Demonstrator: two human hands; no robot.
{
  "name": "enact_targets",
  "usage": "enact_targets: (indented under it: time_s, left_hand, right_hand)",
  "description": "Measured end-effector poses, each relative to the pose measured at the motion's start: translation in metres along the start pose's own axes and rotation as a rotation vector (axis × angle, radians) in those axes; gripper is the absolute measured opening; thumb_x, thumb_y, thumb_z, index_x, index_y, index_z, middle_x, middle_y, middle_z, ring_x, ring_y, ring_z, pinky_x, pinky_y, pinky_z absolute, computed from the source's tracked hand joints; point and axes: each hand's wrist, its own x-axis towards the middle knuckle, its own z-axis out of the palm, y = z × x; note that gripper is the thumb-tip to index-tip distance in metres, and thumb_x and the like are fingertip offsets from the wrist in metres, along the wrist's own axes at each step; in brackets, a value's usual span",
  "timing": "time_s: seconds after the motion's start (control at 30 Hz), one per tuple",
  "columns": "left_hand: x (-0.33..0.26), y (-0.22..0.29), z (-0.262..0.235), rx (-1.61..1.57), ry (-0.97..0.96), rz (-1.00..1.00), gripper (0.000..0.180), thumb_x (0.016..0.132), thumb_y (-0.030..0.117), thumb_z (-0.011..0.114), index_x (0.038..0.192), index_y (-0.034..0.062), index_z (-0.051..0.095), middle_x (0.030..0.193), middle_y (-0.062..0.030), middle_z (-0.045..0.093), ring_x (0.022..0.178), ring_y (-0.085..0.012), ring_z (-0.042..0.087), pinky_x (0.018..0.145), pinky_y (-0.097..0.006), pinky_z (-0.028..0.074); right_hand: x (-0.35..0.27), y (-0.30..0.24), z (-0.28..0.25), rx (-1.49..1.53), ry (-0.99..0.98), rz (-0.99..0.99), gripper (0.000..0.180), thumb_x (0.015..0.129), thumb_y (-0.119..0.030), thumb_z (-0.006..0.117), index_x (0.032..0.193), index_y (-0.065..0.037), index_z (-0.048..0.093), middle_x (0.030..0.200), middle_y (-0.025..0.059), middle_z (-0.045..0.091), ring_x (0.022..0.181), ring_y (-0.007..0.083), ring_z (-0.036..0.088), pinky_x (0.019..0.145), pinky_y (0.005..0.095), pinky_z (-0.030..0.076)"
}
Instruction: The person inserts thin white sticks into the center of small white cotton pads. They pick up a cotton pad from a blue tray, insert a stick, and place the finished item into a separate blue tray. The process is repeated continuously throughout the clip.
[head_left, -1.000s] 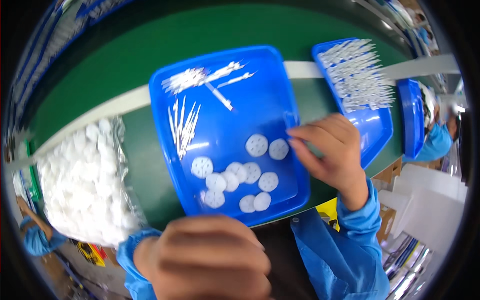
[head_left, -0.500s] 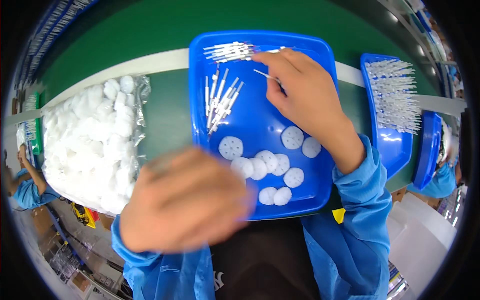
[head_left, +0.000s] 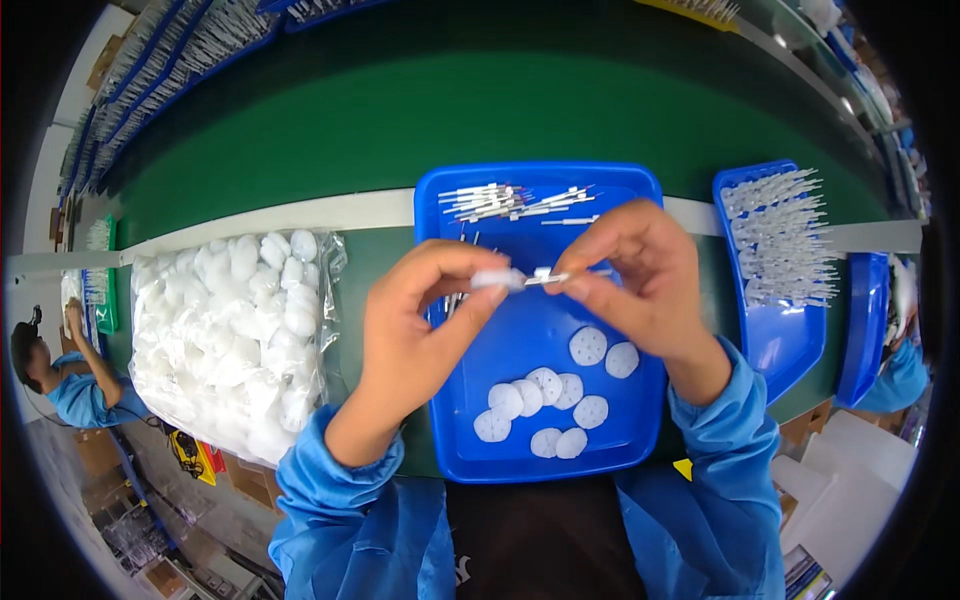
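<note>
Disc (head_left: 497, 278): pinched in the left hand (head_left: 420, 322), above the blue tray (head_left: 520, 345).
Stick (head_left: 545, 279): gripped by the right hand (head_left: 645, 280), its end held at the disc.
Tray: loose discs (head_left: 587, 346) are spread nearer, loose sticks (head_left: 488, 201) farther.
Bag (head_left: 331, 272): placed left of the tray.

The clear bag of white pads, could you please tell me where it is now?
In the head view, the clear bag lies on the green table, left of the left hand and the middle blue tray.
</note>
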Motion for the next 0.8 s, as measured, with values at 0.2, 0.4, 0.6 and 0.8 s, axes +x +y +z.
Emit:
enact_targets:
  time_s: [0.2,0.4,0.6,0.8]
  left_hand:
    - [0.016,-0.017,0.022,-0.353,0.092,-0.086,0.040,0.097,-0.011,0.073,0.136,-0.0013,0.070,0.130,-0.0107,0.071,0.115,-0.0169,0.073,0.095,-0.028,0.062]
    - [0.006,-0.021,0.020,-0.282,0.169,-0.028,0.041,0.095,-0.014,0.073,0.134,-0.0021,0.072,0.133,-0.0123,0.068,0.121,-0.0201,0.072,0.100,-0.030,0.061]
    - [0.009,-0.026,0.020,-0.016,0.189,0.145,0.040,0.091,-0.014,0.075,0.128,0.0004,0.078,0.131,-0.0139,0.073,0.115,-0.0228,0.074,0.095,-0.032,0.060]
    - [0.008,-0.028,0.015,0.256,0.126,0.259,0.045,0.095,-0.014,0.068,0.138,-0.0023,0.073,0.133,-0.0170,0.076,0.110,-0.0188,0.072,0.089,-0.029,0.058]
  right_hand:
    - [0.005,0.001,0.008,-0.828,0.075,-0.288,0.028,0.078,0.002,0.085,0.103,-0.009,0.079,0.084,0.0063,0.076,0.072,0.0216,0.075,0.066,0.0304,0.059]
    - [-0.001,0.004,0.012,-0.836,0.069,-0.186,0.023,0.082,-0.004,0.087,0.104,-0.010,0.081,0.074,0.0021,0.072,0.060,0.0162,0.069,0.057,0.0288,0.054]
    - [-0.008,0.005,0.015,-0.765,0.097,-0.091,0.023,0.085,-0.007,0.088,0.107,-0.010,0.082,0.070,0.0021,0.069,0.056,0.0148,0.065,0.053,0.0280,0.050]
    - [0.000,-0.001,0.017,-0.692,0.068,0.078,0.014,0.093,-0.010,0.085,0.105,-0.005,0.081,0.068,0.0042,0.069,0.057,0.0119,0.064,0.053,0.0287,0.049]
